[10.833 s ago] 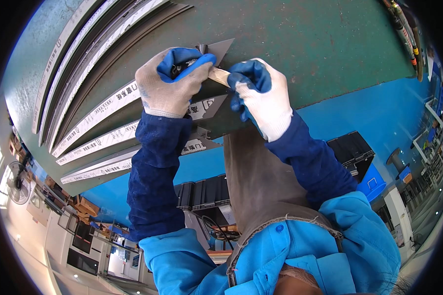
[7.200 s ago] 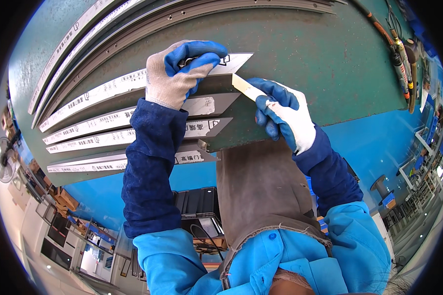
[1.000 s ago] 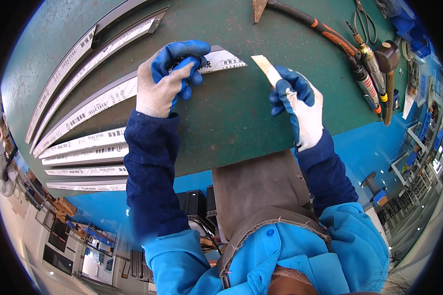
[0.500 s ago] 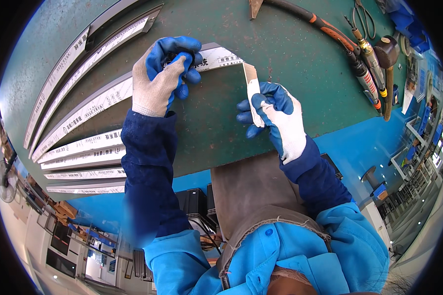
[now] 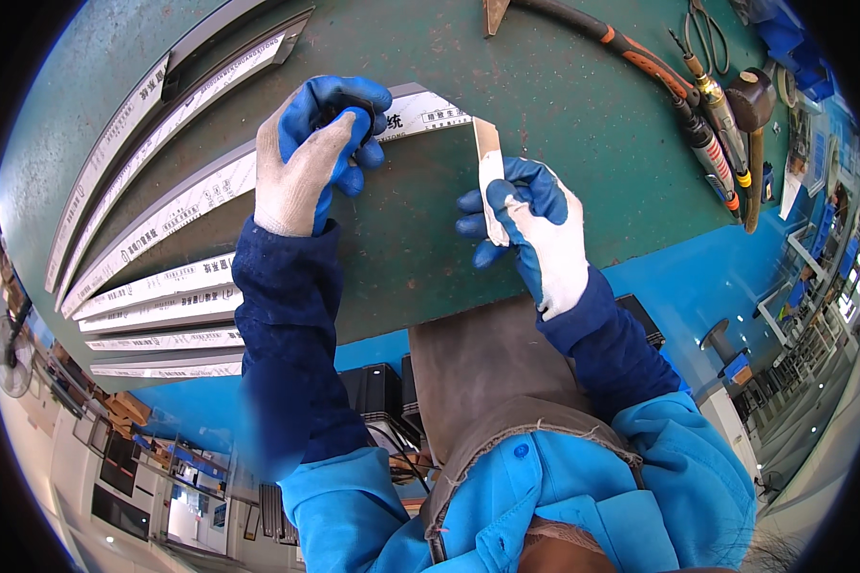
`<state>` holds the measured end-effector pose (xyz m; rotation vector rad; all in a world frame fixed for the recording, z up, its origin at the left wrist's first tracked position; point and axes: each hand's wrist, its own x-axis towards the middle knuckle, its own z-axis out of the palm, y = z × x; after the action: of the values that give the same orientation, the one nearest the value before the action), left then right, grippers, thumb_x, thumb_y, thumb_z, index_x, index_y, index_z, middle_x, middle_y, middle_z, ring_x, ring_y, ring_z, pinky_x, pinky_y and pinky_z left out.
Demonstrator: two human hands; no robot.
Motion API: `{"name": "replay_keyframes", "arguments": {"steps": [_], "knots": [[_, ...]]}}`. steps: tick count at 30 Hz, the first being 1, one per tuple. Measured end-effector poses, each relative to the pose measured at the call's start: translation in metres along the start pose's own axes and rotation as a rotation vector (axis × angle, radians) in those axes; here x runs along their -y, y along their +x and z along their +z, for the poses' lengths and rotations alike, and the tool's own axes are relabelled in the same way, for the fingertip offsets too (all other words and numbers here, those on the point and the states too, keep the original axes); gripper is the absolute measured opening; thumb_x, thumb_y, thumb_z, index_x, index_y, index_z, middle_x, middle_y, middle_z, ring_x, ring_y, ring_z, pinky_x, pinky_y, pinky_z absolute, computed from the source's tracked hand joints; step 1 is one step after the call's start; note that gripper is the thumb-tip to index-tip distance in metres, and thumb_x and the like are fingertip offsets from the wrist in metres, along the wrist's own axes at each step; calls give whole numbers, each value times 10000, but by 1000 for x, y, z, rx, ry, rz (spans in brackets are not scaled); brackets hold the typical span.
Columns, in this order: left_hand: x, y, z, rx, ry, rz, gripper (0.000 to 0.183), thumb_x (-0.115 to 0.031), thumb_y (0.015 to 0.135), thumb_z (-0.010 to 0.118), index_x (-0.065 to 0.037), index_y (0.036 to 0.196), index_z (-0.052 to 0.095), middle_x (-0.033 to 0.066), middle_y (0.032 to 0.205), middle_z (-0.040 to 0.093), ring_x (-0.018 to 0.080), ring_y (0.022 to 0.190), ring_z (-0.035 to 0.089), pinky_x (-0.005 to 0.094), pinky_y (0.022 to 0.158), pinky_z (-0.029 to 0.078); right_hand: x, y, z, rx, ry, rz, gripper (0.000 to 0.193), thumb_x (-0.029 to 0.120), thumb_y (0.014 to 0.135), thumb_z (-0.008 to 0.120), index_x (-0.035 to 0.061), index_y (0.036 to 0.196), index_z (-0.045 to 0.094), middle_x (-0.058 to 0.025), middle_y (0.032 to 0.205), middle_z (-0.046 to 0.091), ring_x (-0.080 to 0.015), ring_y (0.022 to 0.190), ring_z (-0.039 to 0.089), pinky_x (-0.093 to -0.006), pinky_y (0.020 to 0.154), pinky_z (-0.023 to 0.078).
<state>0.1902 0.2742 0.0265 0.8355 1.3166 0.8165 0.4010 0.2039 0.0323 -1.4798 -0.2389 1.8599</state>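
Observation:
My left hand (image 5: 306,158), in a white glove with blue-coated fingers, is closed over the long profile (image 5: 196,196) wrapped in white printed film. A small dark piece (image 5: 361,107) shows between its thumb and fingers; its kind is unclear. To the right, my gloved right hand (image 5: 535,224) pinches a narrow strip (image 5: 490,167), tan at its top and white lower down. The strip's upper end meets or lies right beside the profile's right end (image 5: 449,113); I cannot tell if they are joined. My palm hides the strip's lower part partly.
More film-wrapped profiles (image 5: 162,277) fan out on the left of the green table (image 5: 401,248). At the far right lie a hammer (image 5: 753,100), screwdriver-like power tools (image 5: 721,115), scissors (image 5: 705,38) and a tool with a black and orange handle (image 5: 631,57).
My left hand has shifted slightly, its fingers turning so the dark piece shows more. The right hand and strip have barely moved.

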Motion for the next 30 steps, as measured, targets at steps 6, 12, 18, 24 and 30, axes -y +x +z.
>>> {"name": "replay_keyframes", "arguments": {"steps": [6,12,18,24,30], "knots": [[-5,2,1,-19,-8,-44,159,-67,871,563,-22,999,646,90,841,669,112,582,590,174,441,402,-1,-3,3,-34,-32,27,281,99,885,607,-32,1109,500,-199,906,642,-257,721,678,-278,492,543],[-2,0,1,-8,50,-13,241,-126,884,549,3,1076,618,110,860,656,101,584,570,147,424,369,-4,0,9,-43,14,-8,271,103,890,603,-30,1103,503,-189,896,644,-242,710,674,-257,482,528],[2,-1,-1,22,64,-1,247,-112,874,527,9,1072,610,112,868,653,101,576,564,149,426,365,6,5,14,-86,-37,-44,256,101,890,598,-27,1094,510,-184,872,647,-226,671,668,-235,460,505],[5,1,-9,60,-100,0,195,-71,855,515,-1,998,626,105,846,660,112,578,578,166,444,398,7,0,1,-90,-116,-34,235,90,890,586,-29,1079,514,-178,840,649,-211,633,661,-227,439,491],[3,1,-6,36,-65,16,217,-95,880,478,4,1029,600,98,850,638,98,566,560,147,422,367,2,3,0,-72,-99,-52,233,91,885,587,-33,1068,514,-178,830,648,-202,621,659,-225,427,485]]}}
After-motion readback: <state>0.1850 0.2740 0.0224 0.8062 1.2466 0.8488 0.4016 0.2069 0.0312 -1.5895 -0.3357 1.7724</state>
